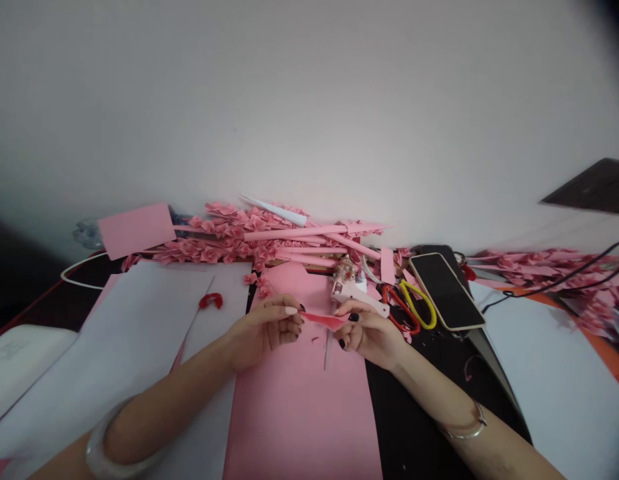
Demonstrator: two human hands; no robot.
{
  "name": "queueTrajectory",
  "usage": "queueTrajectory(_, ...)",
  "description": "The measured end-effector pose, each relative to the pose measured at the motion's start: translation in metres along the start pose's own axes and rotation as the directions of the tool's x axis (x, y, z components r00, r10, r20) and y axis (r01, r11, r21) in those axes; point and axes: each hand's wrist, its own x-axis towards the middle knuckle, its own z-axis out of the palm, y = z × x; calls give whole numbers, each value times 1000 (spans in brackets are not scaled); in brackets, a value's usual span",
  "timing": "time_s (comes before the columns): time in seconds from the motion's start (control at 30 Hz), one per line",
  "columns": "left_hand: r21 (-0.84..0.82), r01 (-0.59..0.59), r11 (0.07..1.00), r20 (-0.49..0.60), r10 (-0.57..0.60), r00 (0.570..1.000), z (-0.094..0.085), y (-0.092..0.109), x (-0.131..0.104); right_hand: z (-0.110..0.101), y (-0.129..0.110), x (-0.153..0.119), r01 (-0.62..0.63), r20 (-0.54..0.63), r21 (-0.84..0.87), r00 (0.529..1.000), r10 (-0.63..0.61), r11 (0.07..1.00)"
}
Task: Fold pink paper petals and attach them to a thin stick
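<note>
Pink paper strip spans the gap above a pink sheet, left hand pinching its left end, right hand gripping its right; scissors lie to the right, paper flowers far.

No text, label, brand, number or sign could be read. Between eight and nine o'clock, at the edge of the view, a white object bore a faint grey mark on its upper face, too blurred to make out.

Red strip partly hidden, white box cropped
</note>
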Motion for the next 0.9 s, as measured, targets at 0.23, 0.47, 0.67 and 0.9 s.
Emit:
queueTrajectory(0.23, -100, -115, 988, -183, 96, 978, 0, 2, 4, 0, -2, 0, 18, -23, 48, 1000, -17, 999)
queueTrajectory(0.47, -285, -200, 937, -369, 86, 926, 4, 10, 6, -2, 1, 3, 79, -32, -8, 996, -79, 997)
queueTrajectory(0.67, -295, -149, 944, -339, 43, 940, 0, 6, 6, 6, 12, 6, 118, -95, -200, 986, -139, 973)
queueTrajectory(0.9, -18, -137, 990, -174, 131, 976, 1, -3, 6, 15, 19, 2, 104, -30, -617, 987, -155, 780)
